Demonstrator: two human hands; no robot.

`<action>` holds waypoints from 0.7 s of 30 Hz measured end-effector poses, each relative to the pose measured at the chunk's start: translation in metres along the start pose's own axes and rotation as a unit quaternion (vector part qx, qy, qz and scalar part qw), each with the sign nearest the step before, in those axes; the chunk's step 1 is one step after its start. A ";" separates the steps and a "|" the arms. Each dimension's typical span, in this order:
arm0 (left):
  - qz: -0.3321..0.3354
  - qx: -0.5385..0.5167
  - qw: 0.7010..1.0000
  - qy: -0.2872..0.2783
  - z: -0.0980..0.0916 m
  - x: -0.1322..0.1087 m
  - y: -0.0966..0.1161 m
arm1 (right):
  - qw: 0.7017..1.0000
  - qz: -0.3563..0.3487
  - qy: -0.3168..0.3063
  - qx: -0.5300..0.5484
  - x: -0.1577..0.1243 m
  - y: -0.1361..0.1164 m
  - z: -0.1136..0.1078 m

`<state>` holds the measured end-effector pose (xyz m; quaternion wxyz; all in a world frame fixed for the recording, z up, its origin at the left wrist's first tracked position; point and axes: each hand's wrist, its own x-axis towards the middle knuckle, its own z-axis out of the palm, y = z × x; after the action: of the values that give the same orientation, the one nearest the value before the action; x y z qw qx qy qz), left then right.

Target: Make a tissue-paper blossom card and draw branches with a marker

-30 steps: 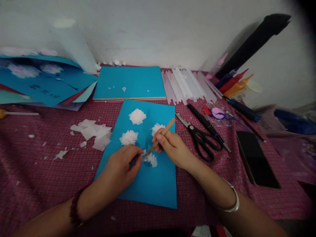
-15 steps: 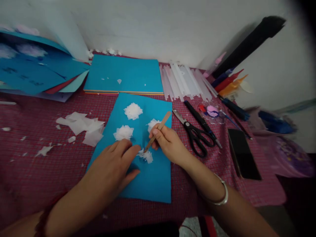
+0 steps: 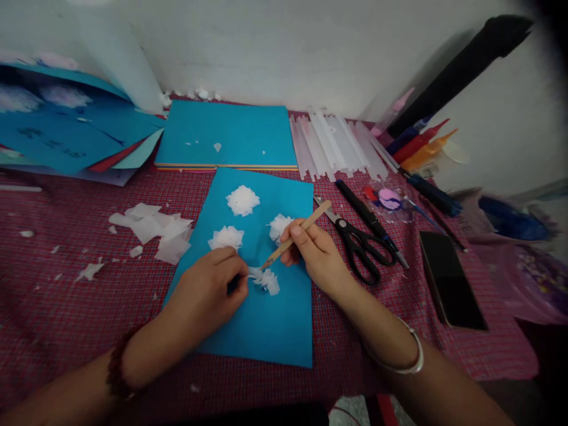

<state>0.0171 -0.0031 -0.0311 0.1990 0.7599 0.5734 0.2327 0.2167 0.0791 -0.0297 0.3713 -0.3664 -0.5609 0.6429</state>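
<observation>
In right hand (image 3: 315, 254): wooden stick (image 3: 305, 226), pinched firmly between thumb and fingers, slanted, lower tip down at loose white paper cluster (image 3: 270, 281). On blue sheet (image 3: 266, 337), about mid-width, below three fuller white rosettes: that cluster, ragged. At cluster's left edge: left hand (image 3: 206, 284), thumb and index drawn close together; cannot tell whether pinching a paper bit or only touching.

Rosettes: top one (image 3: 242, 200) fully visible; left one (image 3: 226, 237) just above left knuckles, lower edge partly covered; right one (image 3: 278, 228) partly hidden behind right fingers. Under left hand and wrist: sheet's left side, blocked from view.

Just right of sheet: black-handled scissors (image 3: 366, 251), blades near sheet edge, upper end of stick overlapping in view. Beside scissors: black pen-like tool (image 3: 361, 208). Farther right: dark phone (image 3: 452, 279), paint palette (image 3: 389, 200) with pink and red. Left of sheet: pile of white paper scraps (image 3: 153, 228), on checked cloth (image 3: 80, 343). Behind sheet: blue paper stack (image 3: 248, 133), then translucent strips (image 3: 328, 145) to its right. Far left: decorated blue card (image 3: 53, 133).
</observation>
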 end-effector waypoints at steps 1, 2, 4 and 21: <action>-0.014 -0.009 1.000 0.005 -0.001 0.001 0.000 | 1.000 -0.001 0.003 0.006 -0.001 0.000 0.000; -0.025 -0.016 1.000 0.011 -0.002 0.001 0.001 | 1.000 -0.004 0.007 0.011 -0.001 0.000 0.000; -0.036 -0.027 0.999 0.018 -0.004 0.000 0.002 | 1.000 -0.007 0.013 0.016 -0.002 -0.001 0.000; -0.032 -0.041 0.998 -0.023 0.006 -0.007 0.008 | 0.993 0.001 -0.053 -0.104 -0.002 0.001 0.004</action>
<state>0.0249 -0.0125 -0.0322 0.2506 0.7376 0.5827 0.2315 0.2137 0.0756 -0.0303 0.3000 -0.3686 -0.6434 0.6001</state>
